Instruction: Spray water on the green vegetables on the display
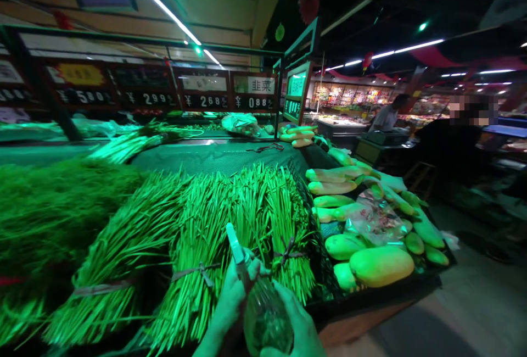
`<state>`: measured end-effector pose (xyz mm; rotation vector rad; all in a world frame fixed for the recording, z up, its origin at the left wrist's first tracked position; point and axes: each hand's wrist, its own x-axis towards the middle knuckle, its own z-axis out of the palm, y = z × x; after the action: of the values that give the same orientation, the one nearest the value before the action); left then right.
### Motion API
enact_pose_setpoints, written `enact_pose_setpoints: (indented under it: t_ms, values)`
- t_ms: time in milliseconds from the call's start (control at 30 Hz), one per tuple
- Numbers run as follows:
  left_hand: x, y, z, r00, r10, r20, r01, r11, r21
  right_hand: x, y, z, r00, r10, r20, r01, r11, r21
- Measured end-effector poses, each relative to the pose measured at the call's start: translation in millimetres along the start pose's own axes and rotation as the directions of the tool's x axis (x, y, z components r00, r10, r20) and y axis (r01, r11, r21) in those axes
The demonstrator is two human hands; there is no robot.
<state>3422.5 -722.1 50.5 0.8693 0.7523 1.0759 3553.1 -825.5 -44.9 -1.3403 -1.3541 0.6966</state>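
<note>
My left grip (pixel 233 296) is closed around the neck of a clear plastic spray bottle (pixel 267 316), low in the centre of the frame, and its pale spray head (pixel 235 243) tilts up and away from me. My right grip (pixel 297 327) is curled around the bottle's body, just below the left. The spray head sits right over the garlic chive bundles (pixel 206 236), which lie side by side across the lower left, each tied with twine (pixel 197 272). To their right on the same bench (pixel 370 305), pale gourds (pixel 381 266) are heaped, a plastic bag (pixel 373 217) lying over some. Price boards (pixel 144 90) run along the upper left. At the right edge stands a person in dark clothes (pixel 448 148); another person (pixel 387 118) stands farther back behind a scale (pixel 381 137).
</note>
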Motion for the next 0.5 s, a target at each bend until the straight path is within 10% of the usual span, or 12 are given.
enact_pose_setpoints:
  t_ms: [500]
  values:
    - [-21, -49, 121.4, 0.972, -0.109, 0.206, 0.081, 0.987, 0.142, -50, -12, -91, 0.967, 0.137, -0.217, -0.084, 0.968, 0.235]
